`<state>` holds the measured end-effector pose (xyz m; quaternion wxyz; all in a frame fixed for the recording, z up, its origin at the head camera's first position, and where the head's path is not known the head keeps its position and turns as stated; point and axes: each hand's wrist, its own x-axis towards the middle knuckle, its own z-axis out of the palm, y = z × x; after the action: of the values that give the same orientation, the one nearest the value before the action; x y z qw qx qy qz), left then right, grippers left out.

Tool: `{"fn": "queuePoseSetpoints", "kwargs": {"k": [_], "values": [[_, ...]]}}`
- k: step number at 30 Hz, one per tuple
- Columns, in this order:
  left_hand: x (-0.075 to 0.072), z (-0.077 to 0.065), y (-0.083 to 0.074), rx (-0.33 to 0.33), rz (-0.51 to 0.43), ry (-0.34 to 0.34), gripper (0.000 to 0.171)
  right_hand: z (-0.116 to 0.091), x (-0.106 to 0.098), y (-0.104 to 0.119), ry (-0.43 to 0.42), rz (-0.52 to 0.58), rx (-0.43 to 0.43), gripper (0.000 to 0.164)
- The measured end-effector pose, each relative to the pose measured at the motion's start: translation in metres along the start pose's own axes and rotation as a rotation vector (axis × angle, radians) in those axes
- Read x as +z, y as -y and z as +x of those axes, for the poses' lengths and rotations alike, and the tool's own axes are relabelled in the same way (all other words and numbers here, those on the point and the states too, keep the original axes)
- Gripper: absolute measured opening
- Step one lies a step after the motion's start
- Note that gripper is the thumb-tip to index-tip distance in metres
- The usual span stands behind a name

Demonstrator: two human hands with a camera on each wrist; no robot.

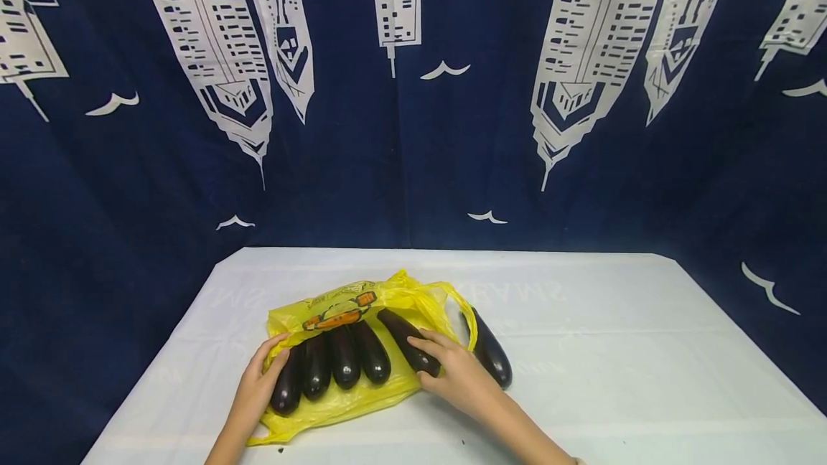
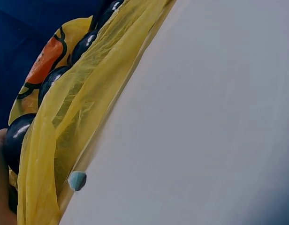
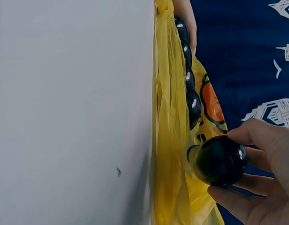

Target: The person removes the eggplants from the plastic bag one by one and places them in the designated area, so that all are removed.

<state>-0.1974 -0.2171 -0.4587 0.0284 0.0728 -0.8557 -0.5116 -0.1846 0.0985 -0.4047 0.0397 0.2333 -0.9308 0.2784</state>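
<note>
A yellow plastic bag (image 1: 362, 407) lies with its mouth toward me, several dark eggplants (image 1: 345, 364) side by side in it. My right hand (image 1: 455, 372) grips another eggplant (image 1: 403, 336) by its rounded end; its narrow end points into the bag. In the right wrist view, thumb and fingers wrap round that eggplant (image 3: 222, 161). My left hand (image 1: 258, 379) holds the bag's edge at the left, against the leftmost eggplant (image 1: 287, 386). In the left wrist view, only part of the left hand (image 2: 1, 178) shows, so its fingertips are hidden there.
One more eggplant (image 1: 492, 354) lies on the white-covered table (image 1: 614, 364), just right of the bag, partly behind a bag handle (image 1: 466, 307). A dark blue cloth (image 1: 413, 163) with white building prints hangs behind the table. Small dark specks dot the front.
</note>
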Motion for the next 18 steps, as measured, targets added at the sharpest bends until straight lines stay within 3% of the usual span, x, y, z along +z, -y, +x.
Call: {"fn": "queuePoseSetpoints", "kwargs": {"k": [7,18], "values": [[0.000,0.000,0.000,0.007,-0.008,-0.002,0.057,-0.010,-0.006,-0.001,0.021,0.054,0.003,0.050],[0.000,-0.001,0.000,0.006,-0.010,-0.003,0.056,-0.026,-0.014,0.001,-0.012,-0.012,-0.002,0.047]]}}
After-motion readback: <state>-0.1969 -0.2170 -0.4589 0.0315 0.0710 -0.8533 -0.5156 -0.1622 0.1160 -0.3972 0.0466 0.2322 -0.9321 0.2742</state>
